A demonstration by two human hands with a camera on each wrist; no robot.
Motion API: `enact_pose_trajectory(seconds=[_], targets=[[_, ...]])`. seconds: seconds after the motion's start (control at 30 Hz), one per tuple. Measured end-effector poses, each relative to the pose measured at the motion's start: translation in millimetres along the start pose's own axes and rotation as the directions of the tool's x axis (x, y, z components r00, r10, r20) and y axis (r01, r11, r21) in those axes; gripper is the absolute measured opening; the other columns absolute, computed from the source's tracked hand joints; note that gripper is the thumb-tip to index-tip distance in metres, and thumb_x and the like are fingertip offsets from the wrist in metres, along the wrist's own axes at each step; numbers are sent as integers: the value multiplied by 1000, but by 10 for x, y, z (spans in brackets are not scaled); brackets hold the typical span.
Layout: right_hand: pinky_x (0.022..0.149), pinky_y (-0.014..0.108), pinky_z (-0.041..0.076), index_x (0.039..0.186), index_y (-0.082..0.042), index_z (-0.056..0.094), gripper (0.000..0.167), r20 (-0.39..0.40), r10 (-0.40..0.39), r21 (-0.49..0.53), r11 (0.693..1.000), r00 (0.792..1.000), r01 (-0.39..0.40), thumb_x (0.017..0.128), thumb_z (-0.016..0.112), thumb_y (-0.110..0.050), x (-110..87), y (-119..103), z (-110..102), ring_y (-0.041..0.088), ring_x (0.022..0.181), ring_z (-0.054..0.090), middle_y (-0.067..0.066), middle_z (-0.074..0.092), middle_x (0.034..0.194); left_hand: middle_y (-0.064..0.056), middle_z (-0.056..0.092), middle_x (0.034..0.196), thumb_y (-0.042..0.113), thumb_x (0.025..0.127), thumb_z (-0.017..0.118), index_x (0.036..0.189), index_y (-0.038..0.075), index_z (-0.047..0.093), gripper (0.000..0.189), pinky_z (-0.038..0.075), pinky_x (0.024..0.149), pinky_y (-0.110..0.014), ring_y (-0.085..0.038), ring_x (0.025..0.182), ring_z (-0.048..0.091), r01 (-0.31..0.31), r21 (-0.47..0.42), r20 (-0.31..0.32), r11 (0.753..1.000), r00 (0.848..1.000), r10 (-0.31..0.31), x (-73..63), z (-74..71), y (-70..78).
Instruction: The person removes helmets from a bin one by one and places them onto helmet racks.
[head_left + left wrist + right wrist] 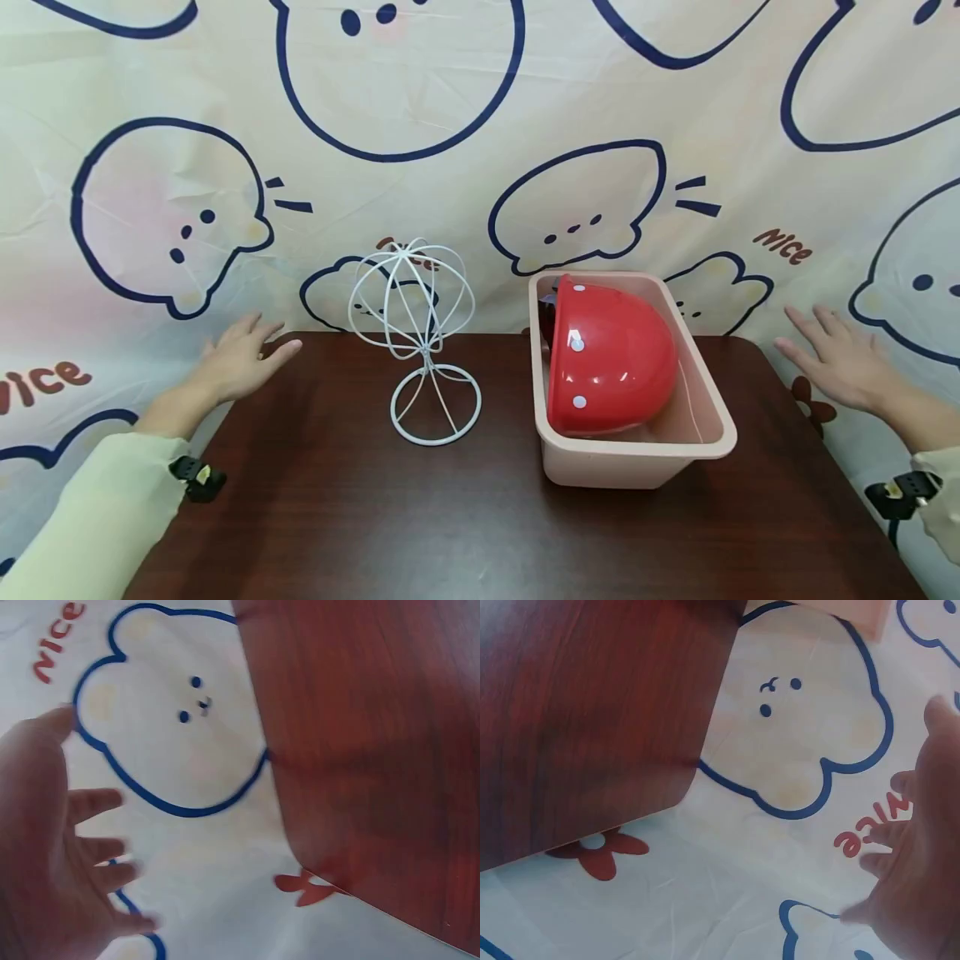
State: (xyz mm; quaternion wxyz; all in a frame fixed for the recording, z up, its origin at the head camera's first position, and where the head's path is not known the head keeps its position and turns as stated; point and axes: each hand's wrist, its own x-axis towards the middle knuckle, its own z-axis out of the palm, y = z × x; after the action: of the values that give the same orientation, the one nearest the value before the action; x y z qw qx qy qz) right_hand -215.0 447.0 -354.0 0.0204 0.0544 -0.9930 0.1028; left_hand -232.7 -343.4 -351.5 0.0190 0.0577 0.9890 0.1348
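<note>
The left hand (237, 361) and right hand (847, 362) hold nothing, fingers spread, while the shiny red helmet (618, 358) sits sideways in the pink tub (637, 451), probably hard, light and slippery, best held by its rim (559, 367).

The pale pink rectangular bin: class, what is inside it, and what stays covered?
A glossy red, white-dotted rounded helmet lies sideways in the bin, with something dark at its left edge. It covers much of the bin's inside, so anything beneath cannot be seen.
</note>
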Motion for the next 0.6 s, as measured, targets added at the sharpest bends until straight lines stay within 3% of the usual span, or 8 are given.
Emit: enact_pose_trajectory(seconds=[0.07, 0.13, 0.27, 0.37, 0.5, 0.6], targets=[[104, 84, 8, 158, 7, 11, 70, 15, -24, 86, 996, 1000, 23, 111, 32, -42, -9, -32, -27, 67, 139, 11, 48, 12, 152, -43, 33, 148, 51, 104, 49, 145, -13, 43, 75, 27, 108, -76, -59, 134, 36, -53, -37, 1, 998, 999, 53, -62, -31, 34], [105, 82, 16, 156, 12, 14, 69, 45, -29, 180, 984, 999, 20, 112, 31, -39, -23, -79, -56, 67, 137, 17, 49, 17, 150, -42, 46, 139, 42, 104, 56, 139, -14, 49, 66, 41, 100, -71, -56, 122, 49, -98, -80, 18, 992, 995, 100, -133, -67, 78], [101, 78, 30, 155, 12, 20, 67, 110, -16, 299, 954, 994, -18, 112, 27, -40, -63, -198, -99, 66, 133, 30, 46, 26, 149, -32, 61, 127, 33, 104, 60, 133, -9, 58, 51, 51, 93, -63, -47, 112, 60, -142, -161, 59, 977, 987, 153, -293, -138, 222], [95, 64, 50, 154, 11, 25, 65, 148, -25, 365, 930, 989, -31, 112, 30, -39, -77, -296, -111, 59, 126, 45, 44, 36, 146, -24, 66, 125, 32, 104, 59, 133, -3, 60, 46, 55, 91, -58, -40, 110, 65, -164, -227, 97, 960, 977, 189, -399, -175, 363], [81, 41, 62, 154, 9, 26, 63, 205, -52, 479, 876, 977, -54, 112, 37, -35, -83, -428, -106, 33, 111, 67, 42, 43, 142, -16, 69, 123, 26, 104, 60, 135, 0, 60, 40, 60, 85, -42, -26, 102, 69, -200, -363, 158, 910, 950, 271, -501, -217, 565], [79, 37, 62, 155, 8, 24, 62, 240, -66, 570, 817, 968, -86, 111, 41, -33, -83, -514, -77, 9, 101, 69, 41, 43, 144, -13, 70, 121, 21, 105, 59, 135, 0, 59, 37, 61, 82, -32, -17, 99, 71, -214, -493, 188, 843, 920, 344, -553, -245, 737]])
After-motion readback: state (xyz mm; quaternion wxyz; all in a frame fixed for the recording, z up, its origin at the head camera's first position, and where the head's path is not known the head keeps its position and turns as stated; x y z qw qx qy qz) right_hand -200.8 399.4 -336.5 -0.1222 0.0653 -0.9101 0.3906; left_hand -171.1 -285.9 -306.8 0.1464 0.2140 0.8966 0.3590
